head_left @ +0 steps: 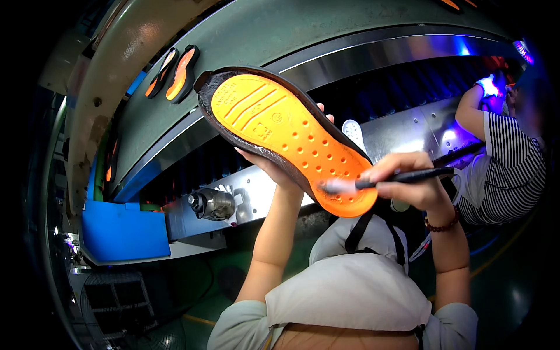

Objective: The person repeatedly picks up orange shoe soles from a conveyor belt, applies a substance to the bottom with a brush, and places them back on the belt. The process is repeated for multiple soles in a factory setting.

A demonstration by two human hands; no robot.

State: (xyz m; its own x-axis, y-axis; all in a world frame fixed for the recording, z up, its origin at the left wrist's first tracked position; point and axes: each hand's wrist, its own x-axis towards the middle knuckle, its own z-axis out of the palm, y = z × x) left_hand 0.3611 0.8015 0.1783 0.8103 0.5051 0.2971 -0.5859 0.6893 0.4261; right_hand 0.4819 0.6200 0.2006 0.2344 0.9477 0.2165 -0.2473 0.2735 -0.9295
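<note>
My left hand [273, 169] holds up a large shoe sole [291, 137] from beneath, with some fingertips showing past its far edge. The sole has a black outer rim and an orange inner face with grooves at the wide end and rows of small holes towards the narrow end. At that narrow near end the orange part hides the black rim. In my right hand [408, 181] is a brush [417, 175] with a black handle, pinched between thumb and fingers. Its pale, blurred bristles lie over the orange face near the narrow end.
A green conveyor belt [251, 35] with a metal edge curves across the back, carrying more black-and-orange soles [183, 76]. On the metal ledge stand a metal bottle [214, 204] and a white sole-shaped piece [353, 133]. A blue box [122, 233] is left; a striped-shirted person [510, 169] sits right.
</note>
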